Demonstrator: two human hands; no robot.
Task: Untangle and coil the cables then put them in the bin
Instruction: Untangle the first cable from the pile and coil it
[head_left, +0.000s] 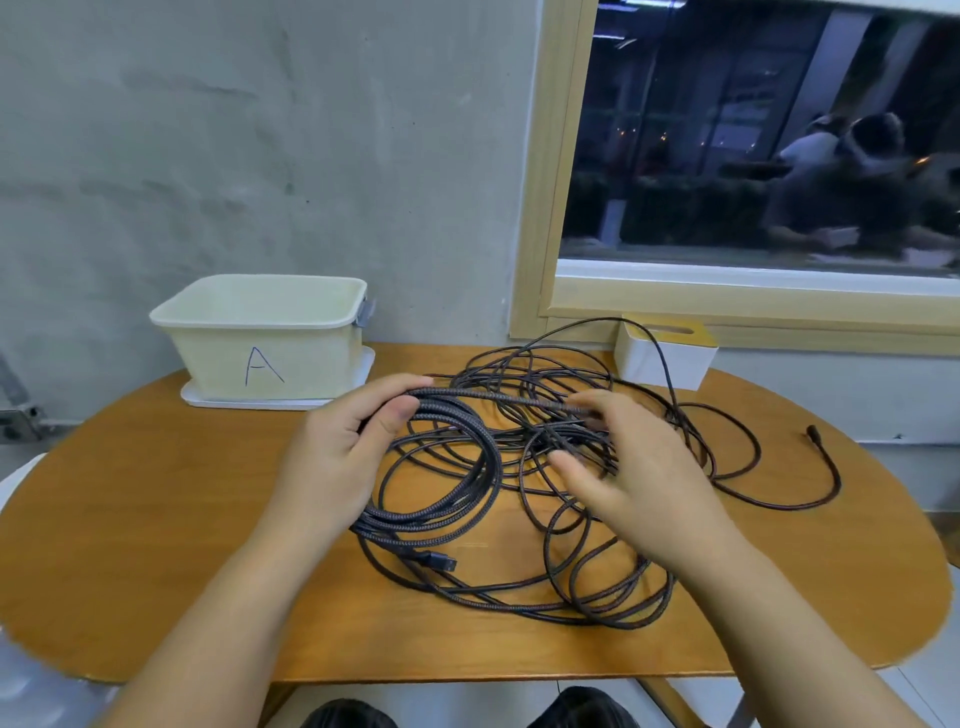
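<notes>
Left hand fingers curled in a grip, right hand blurred.
</notes>
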